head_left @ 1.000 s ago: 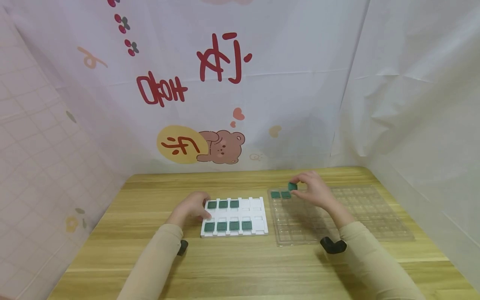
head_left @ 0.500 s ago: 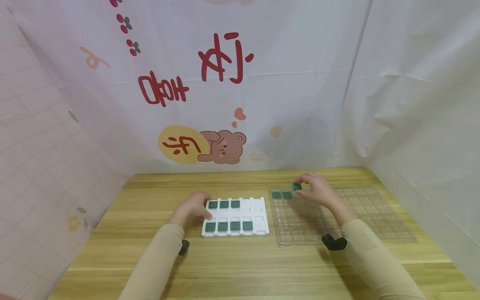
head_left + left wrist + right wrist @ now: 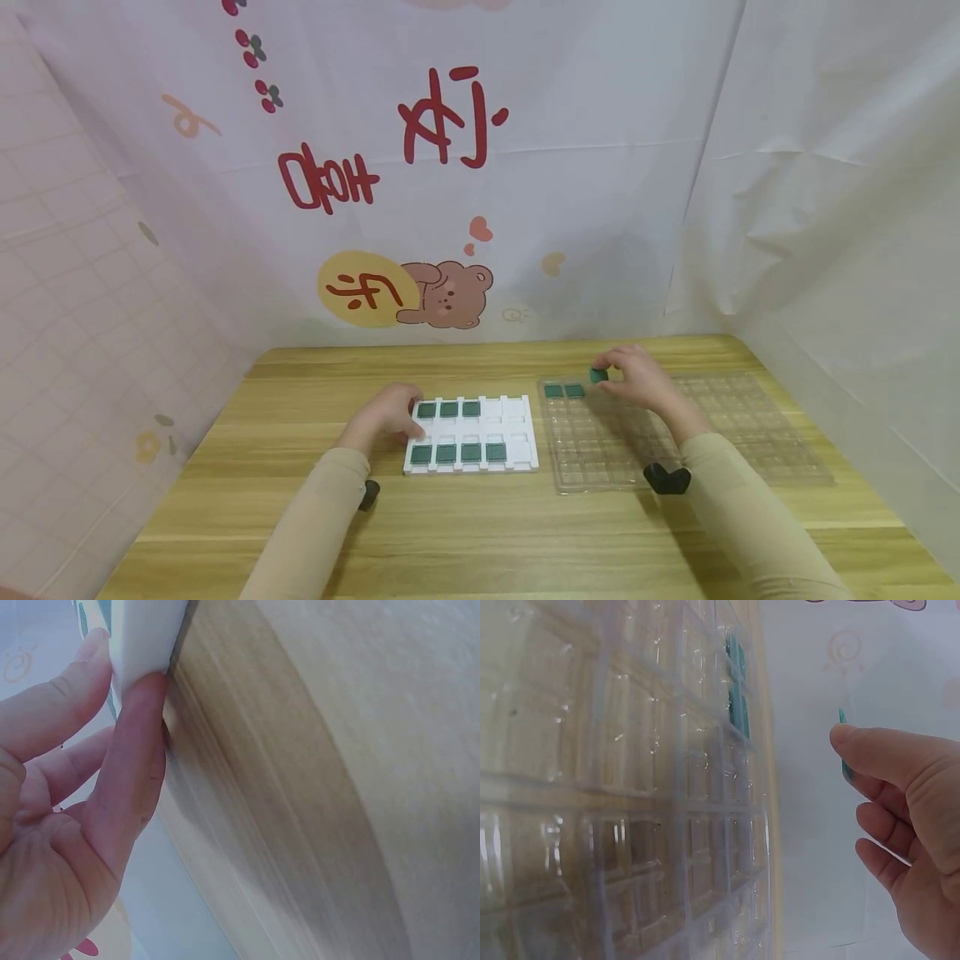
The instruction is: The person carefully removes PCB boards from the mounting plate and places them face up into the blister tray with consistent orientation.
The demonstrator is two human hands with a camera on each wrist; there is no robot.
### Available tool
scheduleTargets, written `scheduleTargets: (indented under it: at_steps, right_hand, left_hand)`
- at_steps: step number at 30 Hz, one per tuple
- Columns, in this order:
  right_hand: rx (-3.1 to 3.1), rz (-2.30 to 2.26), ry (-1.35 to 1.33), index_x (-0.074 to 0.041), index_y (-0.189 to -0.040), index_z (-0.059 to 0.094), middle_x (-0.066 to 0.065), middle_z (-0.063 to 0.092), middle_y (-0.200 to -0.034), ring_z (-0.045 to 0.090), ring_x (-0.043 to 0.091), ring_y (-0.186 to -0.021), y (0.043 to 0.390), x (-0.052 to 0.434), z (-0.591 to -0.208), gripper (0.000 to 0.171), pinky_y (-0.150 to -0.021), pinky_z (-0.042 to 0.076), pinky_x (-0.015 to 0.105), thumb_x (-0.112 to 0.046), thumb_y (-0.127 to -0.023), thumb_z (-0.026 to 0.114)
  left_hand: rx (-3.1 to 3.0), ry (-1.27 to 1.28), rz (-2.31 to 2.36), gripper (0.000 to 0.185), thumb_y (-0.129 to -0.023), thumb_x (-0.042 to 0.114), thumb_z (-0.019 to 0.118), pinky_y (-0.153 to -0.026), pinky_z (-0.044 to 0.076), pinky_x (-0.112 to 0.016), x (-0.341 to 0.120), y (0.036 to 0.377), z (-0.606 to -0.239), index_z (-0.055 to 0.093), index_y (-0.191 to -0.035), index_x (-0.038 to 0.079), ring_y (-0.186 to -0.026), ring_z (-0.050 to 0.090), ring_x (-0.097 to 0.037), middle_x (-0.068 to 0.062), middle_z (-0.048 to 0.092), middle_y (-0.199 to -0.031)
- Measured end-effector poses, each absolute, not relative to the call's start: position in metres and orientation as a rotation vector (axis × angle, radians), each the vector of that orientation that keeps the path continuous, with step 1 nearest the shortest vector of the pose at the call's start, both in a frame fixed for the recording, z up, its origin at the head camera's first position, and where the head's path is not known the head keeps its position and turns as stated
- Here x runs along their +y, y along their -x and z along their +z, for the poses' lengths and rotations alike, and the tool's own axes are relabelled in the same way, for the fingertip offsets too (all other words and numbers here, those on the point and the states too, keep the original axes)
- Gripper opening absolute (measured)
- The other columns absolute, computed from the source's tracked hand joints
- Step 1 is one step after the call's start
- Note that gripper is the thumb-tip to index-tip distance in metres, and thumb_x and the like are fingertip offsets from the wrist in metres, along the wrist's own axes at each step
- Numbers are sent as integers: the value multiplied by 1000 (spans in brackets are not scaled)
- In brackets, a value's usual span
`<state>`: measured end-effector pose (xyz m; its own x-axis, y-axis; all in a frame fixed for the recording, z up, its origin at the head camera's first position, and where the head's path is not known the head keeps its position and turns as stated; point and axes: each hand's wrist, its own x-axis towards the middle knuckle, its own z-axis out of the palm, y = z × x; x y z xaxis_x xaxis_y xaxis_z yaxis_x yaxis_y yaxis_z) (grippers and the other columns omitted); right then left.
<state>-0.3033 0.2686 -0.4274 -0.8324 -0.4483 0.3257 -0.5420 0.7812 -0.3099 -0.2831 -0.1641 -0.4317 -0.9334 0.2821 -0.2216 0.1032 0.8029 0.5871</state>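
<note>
My left hand (image 3: 392,408) grips the left edge of a white slotted tray (image 3: 483,427). In the left wrist view, thumb and fingers press on the end of that tray (image 3: 146,637). Several green square chips (image 3: 446,454) sit in its two rows of slots. My right hand (image 3: 636,381) pinches one green chip (image 3: 598,375) between thumb and finger, above the back of a clear compartment tray (image 3: 592,442). The right wrist view shows the held chip (image 3: 844,750) edge-on, apart from the tray. Two more chips (image 3: 564,390) lie in the clear tray's back left compartments.
Both trays lie on a wooden table (image 3: 465,533), the clear one to the right of the white one. A printed white curtain (image 3: 585,192) hangs behind the table, and more cloth covers both sides. A black wrist device (image 3: 666,479) sits at the right cuff.
My right hand has drifted slightly right with the pinched chip, away from the two chips in the clear tray. The left hand keeps its hold on the white tray.
</note>
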Motion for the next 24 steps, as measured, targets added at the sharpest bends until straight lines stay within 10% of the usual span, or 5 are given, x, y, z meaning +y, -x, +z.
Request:
scheduleTargets:
  at_steps: [24]
  right_hand:
    - [-2845,451,-793,-7,-101,72,9,69,-104,56,35,-99,316,266,-441,21,-88,46,52,-8,-82,80]
  left_hand:
    - [2699,-285,850,60,-72,-1,86,-62,57,-30,-163,283,-433,60,-125,-6,-77,60,-21,-16,60,-106]
